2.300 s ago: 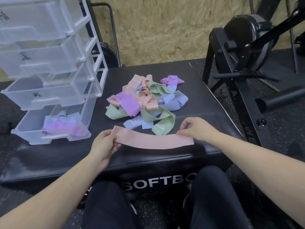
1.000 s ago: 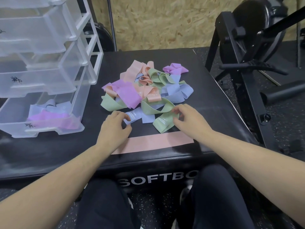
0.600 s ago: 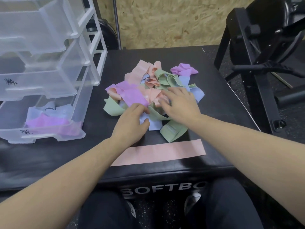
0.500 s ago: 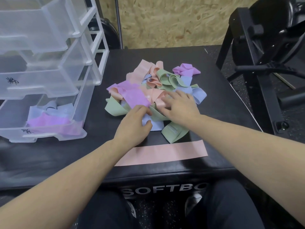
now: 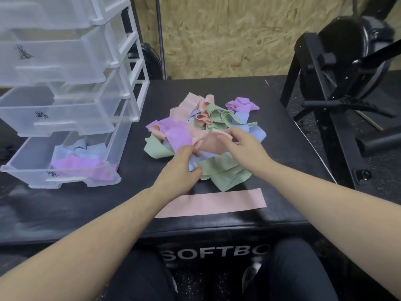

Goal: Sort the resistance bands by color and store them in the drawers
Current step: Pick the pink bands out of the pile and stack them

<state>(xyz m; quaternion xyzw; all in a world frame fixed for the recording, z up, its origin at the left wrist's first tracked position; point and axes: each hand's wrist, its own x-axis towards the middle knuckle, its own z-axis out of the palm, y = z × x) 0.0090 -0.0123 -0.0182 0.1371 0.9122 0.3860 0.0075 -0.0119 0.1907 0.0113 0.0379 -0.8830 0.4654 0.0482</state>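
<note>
A tangled pile of resistance bands [image 5: 219,118] in pink, purple, green and blue lies in the middle of the black box top. My left hand [image 5: 182,168] and my right hand [image 5: 243,144] both pinch a crumpled pink band [image 5: 211,144] lifted a little out of the pile. One pink band [image 5: 217,203] lies flat near the front edge. A clear plastic drawer unit [image 5: 71,101] stands at the left with its drawers pulled out; the bottom drawer [image 5: 32,168] holds purple and blue bands.
The black soft box [image 5: 91,205] carries everything. A black metal exercise machine [image 5: 342,79] stands close at the right. A chipboard wall [image 5: 227,35] is behind. My legs are below the front edge.
Both hands left the flat pink band at the front edge, moved up into the pile and took hold of another pink band, which is now raised slightly.
</note>
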